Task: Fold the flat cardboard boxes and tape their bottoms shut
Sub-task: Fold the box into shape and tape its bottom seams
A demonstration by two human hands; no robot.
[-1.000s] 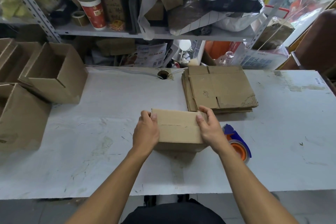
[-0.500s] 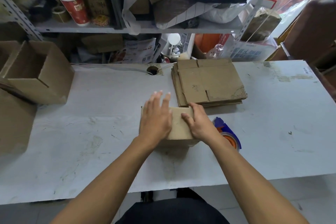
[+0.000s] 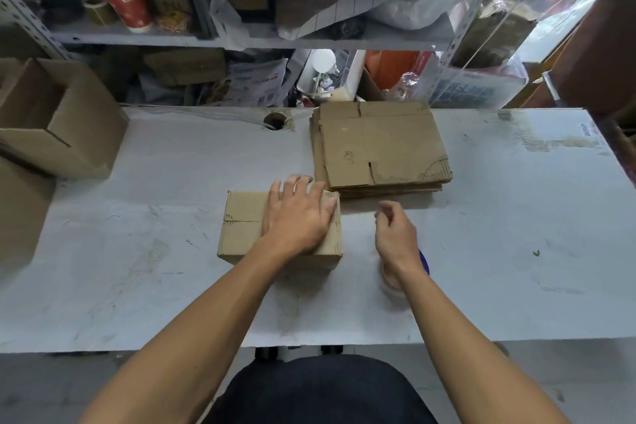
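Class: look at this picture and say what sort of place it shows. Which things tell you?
Probably a small packing or stockroom bench: a stack of flat brown cardboard boxes on a scuffed white worktable, folded-up brown boxes at one side, and cluttered metal shelves behind.

Packing storeroom, cluttered metal shelving [image 3: 241, 41], stacked flat cartons [image 3: 382, 148]

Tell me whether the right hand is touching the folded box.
Apart. The head view shows bare white table between the right hand and the folded box; only the left hand presses flat on it.
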